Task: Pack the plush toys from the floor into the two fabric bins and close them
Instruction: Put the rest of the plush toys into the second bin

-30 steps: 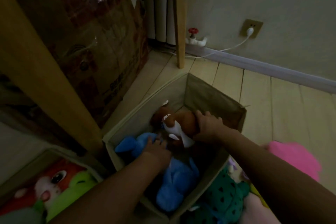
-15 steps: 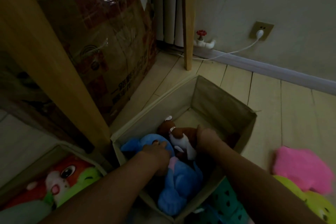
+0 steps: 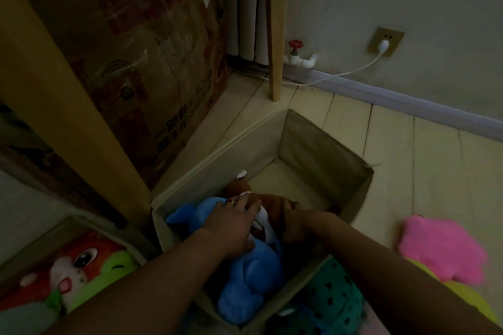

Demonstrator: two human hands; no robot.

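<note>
In the lower middle of the frame both hands are down inside the open fabric bin (image 3: 324,144). The left hand (image 3: 231,223) lies flat and spread across the blue plush (image 3: 245,275) and the edge of the brown plush (image 3: 269,204); the right hand (image 3: 296,223) is curled at the brown toy's side, though whether it truly grips it I cannot tell. The step looks like settling these two toys — best done by pressing them low and toward the near wall, keeping the bare far end of the bin free. More toys wait outside: a pink plush (image 3: 441,247) at the right edge, a green spotted plush (image 3: 334,296) just beside the bin's near corner. The second bin (image 3: 89,223), lower left, already holds toys. Tuck stray limbs below the rim so the top can close.
</note>
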